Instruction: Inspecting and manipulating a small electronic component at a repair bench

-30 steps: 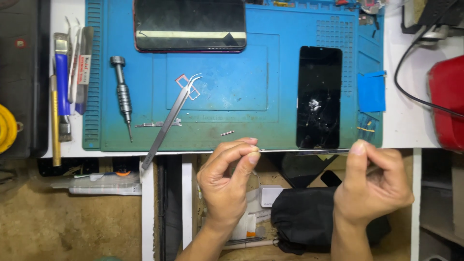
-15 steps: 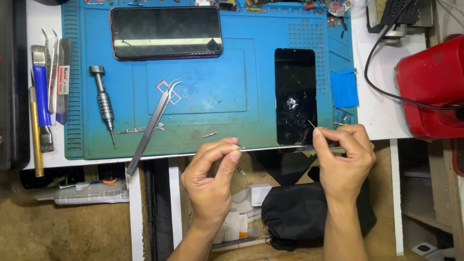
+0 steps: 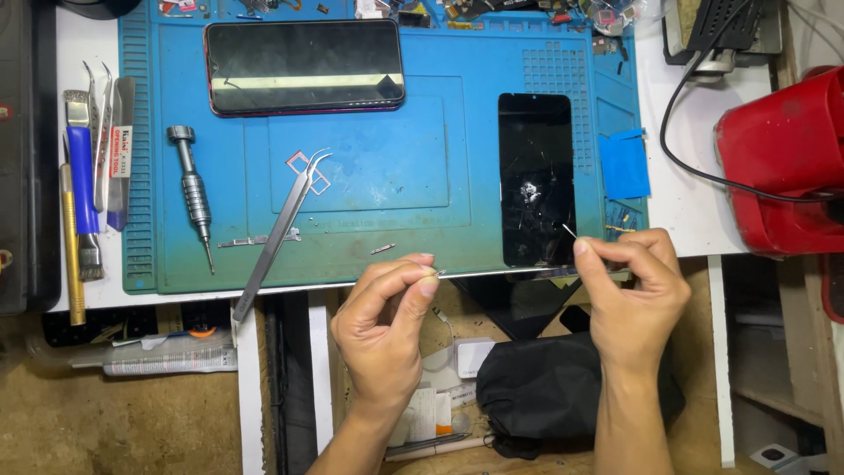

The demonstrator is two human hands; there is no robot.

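A thin strip [image 3: 505, 274], drawn taut, runs along the front edge of the blue work mat [image 3: 440, 237], just below the cracked black phone screen [image 3: 537, 180]. The left hand [image 3: 382, 330] pinches one end and the right hand [image 3: 635, 295] the other, both closed narrow, apparently so it stays straight. Curved tweezers [image 3: 280, 233] lie slanted over the mat's front edge, with a screwdriver [image 3: 193, 195] to their left. A second phone [image 3: 303, 67] lies near the mat's far edge. No container shows its contents.
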